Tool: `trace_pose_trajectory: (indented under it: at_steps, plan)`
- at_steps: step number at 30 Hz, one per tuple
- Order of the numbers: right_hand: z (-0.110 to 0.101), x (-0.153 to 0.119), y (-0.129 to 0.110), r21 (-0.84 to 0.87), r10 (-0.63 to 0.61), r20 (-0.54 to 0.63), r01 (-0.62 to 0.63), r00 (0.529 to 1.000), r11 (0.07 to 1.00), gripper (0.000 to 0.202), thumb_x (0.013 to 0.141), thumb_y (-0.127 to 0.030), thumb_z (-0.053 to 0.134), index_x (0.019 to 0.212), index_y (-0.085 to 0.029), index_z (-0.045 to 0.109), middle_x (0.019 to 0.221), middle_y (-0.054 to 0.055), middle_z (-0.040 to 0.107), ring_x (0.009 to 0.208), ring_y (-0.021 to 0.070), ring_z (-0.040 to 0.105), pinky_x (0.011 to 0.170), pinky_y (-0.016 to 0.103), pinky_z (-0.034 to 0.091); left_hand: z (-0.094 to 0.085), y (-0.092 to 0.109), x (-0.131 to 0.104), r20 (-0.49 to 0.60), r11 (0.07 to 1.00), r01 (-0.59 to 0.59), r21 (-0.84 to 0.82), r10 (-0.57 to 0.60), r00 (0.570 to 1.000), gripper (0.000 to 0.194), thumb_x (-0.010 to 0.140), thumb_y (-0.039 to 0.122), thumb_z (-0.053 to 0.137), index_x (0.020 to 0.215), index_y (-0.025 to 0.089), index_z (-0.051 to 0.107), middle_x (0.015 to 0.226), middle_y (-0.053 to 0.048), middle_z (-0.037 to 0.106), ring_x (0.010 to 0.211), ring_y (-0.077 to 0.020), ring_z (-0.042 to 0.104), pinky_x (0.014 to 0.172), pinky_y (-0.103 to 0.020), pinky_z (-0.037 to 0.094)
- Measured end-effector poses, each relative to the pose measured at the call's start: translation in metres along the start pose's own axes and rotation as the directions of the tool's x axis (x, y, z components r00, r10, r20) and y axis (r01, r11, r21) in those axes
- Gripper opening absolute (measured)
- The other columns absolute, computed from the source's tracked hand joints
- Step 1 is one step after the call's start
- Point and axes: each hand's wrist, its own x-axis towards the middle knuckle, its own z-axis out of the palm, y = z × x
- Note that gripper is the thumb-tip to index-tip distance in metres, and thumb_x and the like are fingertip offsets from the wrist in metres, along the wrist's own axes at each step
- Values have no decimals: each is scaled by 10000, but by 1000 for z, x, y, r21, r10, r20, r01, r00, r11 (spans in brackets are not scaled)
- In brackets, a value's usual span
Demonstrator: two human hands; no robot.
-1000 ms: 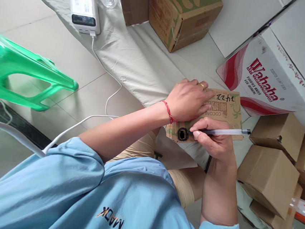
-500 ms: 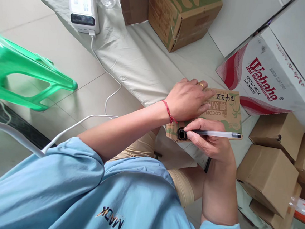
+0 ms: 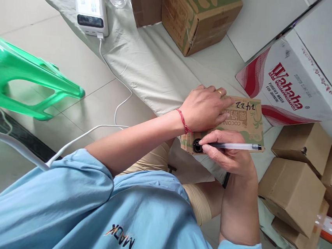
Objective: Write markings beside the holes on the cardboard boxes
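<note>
A flat-looking piece of printed coconut-drink cardboard [image 3: 252, 125] lies at the table's edge, with handwritten digits near its far side. My left hand [image 3: 205, 108] rests on it palm down, its fingers stretched out over the print. In my right hand [image 3: 228, 150] is a slim pen [image 3: 244, 147] with a clear barrel and dark ends, pinched between thumb and fingers. The pen's tip end points at a black ringed patch [image 3: 197, 145] at the cardboard's near left corner. Whether that patch is ink or a small object I cannot tell.
Behind stand a coconut carton [image 3: 193, 19] and a white-and-red Wahaha box [image 3: 290, 83]. Several plain brown boxes [image 3: 291, 195] are at the right. A white power bank [image 3: 90, 9] trails a cable on the left. A green stool [image 3: 32, 82] is on the floor.
My right hand and the pen have shifted very slightly by the black patch. My left hand and the cardboard stay put.
</note>
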Motion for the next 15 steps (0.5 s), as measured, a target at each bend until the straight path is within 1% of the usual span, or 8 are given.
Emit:
trace_pose_trajectory:
  at_steps: [4, 10, 15]
  plan:
    - [-2, -1, -1, 13, 31, 28, -31, 999, 999, 105, 967, -180, 683, 893, -180, 758, 673, -19, 681, 554, 100, 550, 538, 236, 413, 0, 0, 0, 3, 1000, -1, -1, 1, 1000, 459, 1072, 383, 537, 1483, 230, 676, 1450, -145, 692, 1207, -366, 662, 949, -488, 455]
    - [-3, -2, 1, 8, -2, 45, 2, 999, 1000, 89, 948, -174, 699, 885, -181, 762, 695, -11, 719, 567, 100, 576, 553, 233, 426, -2, 0, 0, 5, 1000, -2, -7, 2, 1000, 468, 1078, 388, 526, 1491, 222, 671, 1480, -152, 680, 1223, -368, 659, 964, -489, 452]
    - [-4, -1, 2, 6, -20, 59, 20, 998, 1000, 99, 939, -171, 699, 858, -185, 754, 692, -9, 721, 580, 107, 583, 565, 240, 428, -2, 0, 0, 11, 1000, 3, -7, -3, 1000, 467, 1079, 391, 524, 1491, 229, 671, 1478, -150, 682, 1217, -364, 661, 956, -485, 452]
